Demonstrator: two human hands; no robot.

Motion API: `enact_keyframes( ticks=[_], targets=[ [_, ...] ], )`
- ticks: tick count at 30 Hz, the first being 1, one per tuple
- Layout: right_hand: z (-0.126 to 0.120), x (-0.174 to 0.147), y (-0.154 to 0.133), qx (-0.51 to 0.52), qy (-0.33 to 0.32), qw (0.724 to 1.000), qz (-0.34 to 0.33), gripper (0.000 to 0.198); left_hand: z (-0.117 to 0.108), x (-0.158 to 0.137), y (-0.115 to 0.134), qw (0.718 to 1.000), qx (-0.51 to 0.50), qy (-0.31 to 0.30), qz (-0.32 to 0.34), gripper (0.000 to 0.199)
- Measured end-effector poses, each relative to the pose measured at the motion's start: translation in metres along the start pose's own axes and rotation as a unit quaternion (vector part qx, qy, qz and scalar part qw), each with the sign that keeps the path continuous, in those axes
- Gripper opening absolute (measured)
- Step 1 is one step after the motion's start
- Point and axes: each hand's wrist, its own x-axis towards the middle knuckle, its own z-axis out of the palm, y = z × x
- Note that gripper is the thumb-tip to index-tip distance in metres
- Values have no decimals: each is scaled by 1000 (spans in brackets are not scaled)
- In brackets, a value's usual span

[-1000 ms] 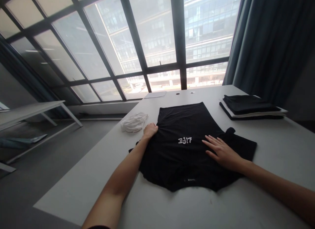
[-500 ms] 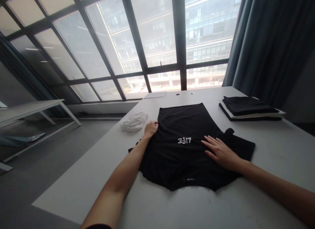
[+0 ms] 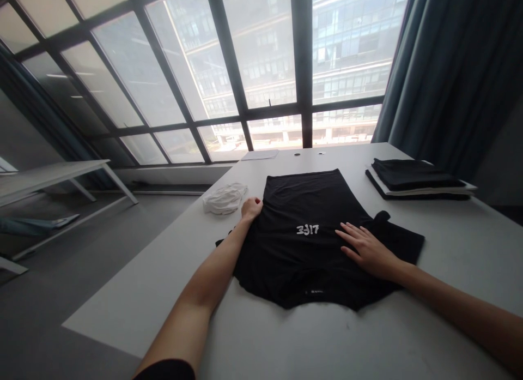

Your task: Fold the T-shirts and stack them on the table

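Note:
A black T-shirt (image 3: 302, 260) lies spread on the white table, its neckline toward me and white lettering across the chest. My left hand (image 3: 251, 207) is closed at the shirt's left edge, its fingers curled on the fabric there. Flat on the right part of the chest, beside the lettering, rests my right hand (image 3: 365, 250) with fingers spread. The left sleeve is partly hidden beneath my left forearm. Just left of my left hand sits a crumpled white cloth (image 3: 224, 199).
A stack of folded black and white clothes (image 3: 419, 179) stands at the table's right side. Near the far edge of the table (image 3: 122, 320) lies a sheet of paper (image 3: 260, 155). Another table (image 3: 53, 175) is off to the left, and windows and curtains rise behind.
The view has shifted very slightly. My left hand still grips the shirt's edge, and my right hand still lies flat on the chest; the shirt looks the same.

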Motion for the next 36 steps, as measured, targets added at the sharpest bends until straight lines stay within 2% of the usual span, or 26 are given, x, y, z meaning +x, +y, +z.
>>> enact_keyframes(
  ticks=[5,10,12,14,16,17,19,21,24,27,30,33,36],
  targets=[
    [-1,-1,0,0,3,1000,-1,58,1,-1,2,999,24,20,-26,24],
    [0,-1,0,-1,9,1000,-2,58,-5,-4,6,999,38,20,-10,23],
    [0,-1,0,0,11,1000,-3,58,-6,-7,13,998,38,30,27,30],
    [0,0,0,2,8,1000,-2,58,-4,-11,23,993,35,28,108,38],
    [-1,0,0,3,5,1000,-1,58,2,-17,32,982,47,-13,181,45],
    [-1,0,0,2,4,1000,-2,59,6,-19,35,978,58,-48,194,50],
    [-2,-1,-1,0,2,1000,-2,60,13,-24,39,974,79,-119,177,61],
    [-3,-1,-1,-2,0,1000,-2,60,15,-26,40,971,85,-161,154,68],
    [-3,-1,-1,6,3,1000,-5,59,8,-30,41,974,84,-136,159,71],
    [-2,0,-1,19,6,1000,-5,59,0,-37,48,971,70,-84,211,69],
    [-3,0,-2,20,7,1000,-4,58,2,-50,58,958,47,-124,254,69],
    [-4,0,-4,19,6,1000,-2,58,10,-61,64,947,52,-178,262,71],
    [-5,0,-4,20,5,1000,-1,58,14,-66,64,948,52,-168,265,70]
  ],
)
